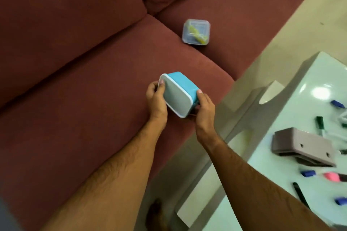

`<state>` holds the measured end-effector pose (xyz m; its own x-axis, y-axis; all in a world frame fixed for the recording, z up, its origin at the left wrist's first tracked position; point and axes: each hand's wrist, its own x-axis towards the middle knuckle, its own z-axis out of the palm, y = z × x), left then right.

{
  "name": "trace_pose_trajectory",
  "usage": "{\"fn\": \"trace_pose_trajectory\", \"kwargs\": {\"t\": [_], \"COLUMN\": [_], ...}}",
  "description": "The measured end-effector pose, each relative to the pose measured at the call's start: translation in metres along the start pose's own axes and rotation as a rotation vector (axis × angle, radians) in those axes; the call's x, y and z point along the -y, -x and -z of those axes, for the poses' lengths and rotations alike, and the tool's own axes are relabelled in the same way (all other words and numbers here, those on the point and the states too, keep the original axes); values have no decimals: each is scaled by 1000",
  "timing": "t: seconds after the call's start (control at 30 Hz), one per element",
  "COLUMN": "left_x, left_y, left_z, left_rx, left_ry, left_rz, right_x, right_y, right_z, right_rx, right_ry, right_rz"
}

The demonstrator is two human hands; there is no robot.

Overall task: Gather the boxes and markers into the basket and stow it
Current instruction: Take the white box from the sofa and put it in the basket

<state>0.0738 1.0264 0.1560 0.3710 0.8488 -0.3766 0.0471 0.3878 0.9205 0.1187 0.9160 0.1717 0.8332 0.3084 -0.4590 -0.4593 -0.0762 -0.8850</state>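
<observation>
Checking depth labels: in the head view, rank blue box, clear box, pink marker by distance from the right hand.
1. blue box, held in the right hand, over the sofa.
2. clear box, beyond on the sofa.
3. pink marker, far right on the table.

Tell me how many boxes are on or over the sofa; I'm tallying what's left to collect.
2: a blue box held in both hands above the front cushion, and a clear box lying farther back on the sofa. Others may be out of view.
</observation>
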Motion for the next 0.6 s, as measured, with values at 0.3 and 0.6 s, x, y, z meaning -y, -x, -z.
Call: {"fn": "trace_pose_trajectory", "kwargs": {"t": [0.3, 0.6], "left_x": [57, 107], "left_y": [123, 263], "left_z": [-130, -207], "left_rx": [204, 371], "left_ry": [-108, -220], "left_rz": [35, 32], "right_x": [24, 37], "right_y": [11, 71], "right_z": [173, 323], "right_rx": [-319, -609], "right_ry": [-120, -209], "right_rz": [10, 135]}}
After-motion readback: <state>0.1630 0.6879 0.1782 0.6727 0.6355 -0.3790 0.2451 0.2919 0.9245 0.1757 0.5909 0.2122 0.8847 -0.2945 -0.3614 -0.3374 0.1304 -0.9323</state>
